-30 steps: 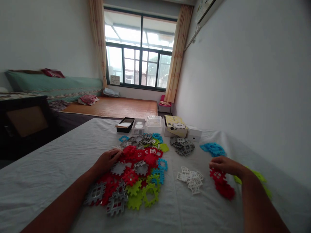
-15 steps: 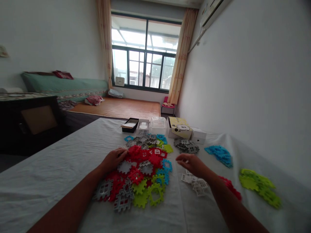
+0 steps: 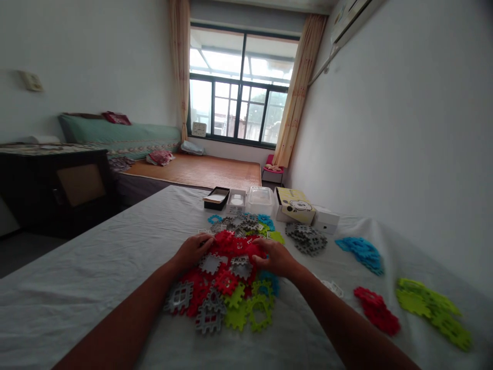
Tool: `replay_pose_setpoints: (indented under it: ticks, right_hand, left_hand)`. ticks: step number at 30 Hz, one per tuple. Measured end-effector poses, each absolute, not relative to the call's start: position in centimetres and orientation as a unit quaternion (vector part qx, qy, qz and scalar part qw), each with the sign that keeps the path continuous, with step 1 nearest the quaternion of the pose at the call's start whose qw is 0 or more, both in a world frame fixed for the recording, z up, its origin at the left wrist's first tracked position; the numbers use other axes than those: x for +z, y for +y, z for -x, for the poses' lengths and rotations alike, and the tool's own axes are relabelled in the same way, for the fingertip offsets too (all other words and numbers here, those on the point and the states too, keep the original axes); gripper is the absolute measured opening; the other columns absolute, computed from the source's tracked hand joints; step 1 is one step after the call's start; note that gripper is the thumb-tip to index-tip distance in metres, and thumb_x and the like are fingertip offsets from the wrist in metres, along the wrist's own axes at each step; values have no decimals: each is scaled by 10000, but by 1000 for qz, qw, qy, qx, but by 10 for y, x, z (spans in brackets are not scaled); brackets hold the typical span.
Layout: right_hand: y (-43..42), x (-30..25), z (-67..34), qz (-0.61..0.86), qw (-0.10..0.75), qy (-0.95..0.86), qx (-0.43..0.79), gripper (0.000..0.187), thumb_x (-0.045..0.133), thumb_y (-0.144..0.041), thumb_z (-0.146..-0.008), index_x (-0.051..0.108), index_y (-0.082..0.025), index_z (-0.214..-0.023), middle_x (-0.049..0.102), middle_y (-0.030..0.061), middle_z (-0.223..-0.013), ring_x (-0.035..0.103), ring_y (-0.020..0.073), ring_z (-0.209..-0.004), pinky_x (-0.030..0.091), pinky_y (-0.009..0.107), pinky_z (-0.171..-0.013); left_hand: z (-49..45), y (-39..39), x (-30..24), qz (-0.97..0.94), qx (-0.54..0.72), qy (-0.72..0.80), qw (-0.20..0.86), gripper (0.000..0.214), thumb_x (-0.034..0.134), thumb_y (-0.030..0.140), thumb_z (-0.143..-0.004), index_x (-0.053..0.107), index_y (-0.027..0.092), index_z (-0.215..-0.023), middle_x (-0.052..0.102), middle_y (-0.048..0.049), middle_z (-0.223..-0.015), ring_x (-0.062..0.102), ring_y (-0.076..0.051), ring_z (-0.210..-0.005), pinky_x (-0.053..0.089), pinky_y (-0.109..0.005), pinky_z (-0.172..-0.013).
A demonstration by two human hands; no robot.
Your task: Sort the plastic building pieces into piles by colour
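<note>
Interlocking plastic tiles with toothed edges lie in a mixed heap on the white cloth, with red tiles (image 3: 227, 282) through the middle. My left hand (image 3: 194, 249) rests at the heap's left side, fingers loosely stretched and touching the red tiles. Over the right side is my right hand (image 3: 277, 257), its thumb and fingers apart around the edge of a red tile. Its fingers hide part of what lies beneath. Nearer me are grey tiles (image 3: 209, 319) and lime-green tiles (image 3: 235, 314).
At right lie sorted piles: grey tiles (image 3: 306, 239), blue tiles (image 3: 362, 253), red tiles (image 3: 376, 311) and lime-green tiles (image 3: 433, 313). My right forearm partly covers white tiles (image 3: 333, 288). Behind stand a black box (image 3: 215, 199), a clear plastic tub (image 3: 261, 199) and a yellow box (image 3: 296, 206).
My right hand has moved left from above the cloth onto the right side of the heap, covering a white tile. My left hand stays at the heap. The view has shifted slightly left.
</note>
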State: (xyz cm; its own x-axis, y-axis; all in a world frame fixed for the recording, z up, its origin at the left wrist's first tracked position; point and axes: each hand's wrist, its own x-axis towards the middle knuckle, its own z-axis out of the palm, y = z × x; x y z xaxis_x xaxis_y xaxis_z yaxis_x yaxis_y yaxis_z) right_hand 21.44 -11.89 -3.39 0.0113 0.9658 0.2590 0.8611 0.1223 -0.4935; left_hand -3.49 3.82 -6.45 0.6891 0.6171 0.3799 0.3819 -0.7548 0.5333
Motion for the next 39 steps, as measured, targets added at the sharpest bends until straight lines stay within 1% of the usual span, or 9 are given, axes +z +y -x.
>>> replay_pose_setpoints:
  ticks: [3, 6, 10, 18, 22, 28, 31, 34, 39]
  right_hand:
    - [-128, -27, -229, 648, 353, -648, 188, 381, 526, -446, -794, 607, -190, -1064, 693, 54, -892, 629, 170, -767, 479, 297, -713]
    - [-154, -15, -264, 658, 371, -610, 236, 455, 473, -534, -808, 608, -160, -1028, 694, 67, -859, 635, 177, -764, 488, 299, -699]
    - [-212, -4, -334, 745, 304, -570, 166, 493, 565, -580, -715, 629, -184, -1001, 677, 87, -1004, 625, 220, -889, 478, 313, -775]
    - [-305, -31, -414, 856, 147, -484, 107, 444, 571, -584, -679, 679, -200, -875, 696, 91, -909, 629, 257, -832, 465, 317, -711]
    - [-278, -21, -381, 829, 173, -530, 39, 402, 528, -532, -741, 672, -219, -948, 693, 88, -939, 622, 242, -880, 451, 325, -779]
    - [-186, -8, -288, 712, 213, -664, 82, 239, 485, -328, -815, 669, -209, -912, 700, 44, -829, 624, 176, -721, 448, 285, -681]
    - [-155, -25, -248, 681, 232, -691, 63, 253, 543, -295, -792, 651, -213, -1006, 688, 66, -963, 609, 201, -879, 438, 312, -790]
    - [-143, -46, -226, 665, 230, -709, 48, 415, 630, -355, -743, 585, -248, -1141, 632, 75, -1126, 528, 246, -1073, 403, 357, -874]
    - [-143, -65, -219, 675, 255, -691, 47, 439, 647, -385, -736, 556, -269, -1149, 603, 65, -1166, 517, 264, -1089, 399, 393, -882]
  left_hand:
    - [35, 37, -63, -894, 277, 282, 209, 363, 359, 407, -884, 642, 200, -792, 660, -26, -833, 585, -175, -774, 430, -261, -749]
    - [35, 36, -62, -898, 272, 279, 206, 368, 352, 407, -885, 644, 198, -808, 660, -30, -837, 584, -175, -773, 430, -264, -756]
    - [35, 39, -63, -899, 270, 277, 206, 379, 355, 426, -878, 652, 195, -828, 668, -37, -859, 596, -183, -806, 434, -262, -776]
    - [34, 42, -66, -898, 267, 284, 204, 371, 369, 444, -870, 656, 211, -883, 679, -40, -918, 604, -195, -859, 437, -266, -809]
    - [34, 43, -68, -898, 268, 292, 192, 370, 364, 440, -878, 655, 212, -897, 676, -35, -928, 608, -190, -861, 433, -257, -801]
    - [34, 42, -68, -899, 272, 285, 192, 385, 338, 438, -892, 643, 209, -839, 668, -27, -867, 603, -183, -811, 431, -252, -765]
    - [35, 40, -66, -899, 271, 282, 196, 393, 325, 432, -901, 628, 203, -797, 654, -27, -832, 589, -177, -781, 427, -257, -755]
    - [34, 38, -65, -897, 271, 286, 200, 395, 317, 430, -905, 611, 201, -774, 638, -21, -798, 578, -170, -759, 425, -255, -736]
    - [33, 38, -65, -892, 274, 294, 205, 402, 318, 436, -901, 600, 197, -744, 630, -18, -773, 574, -170, -750, 425, -253, -735]
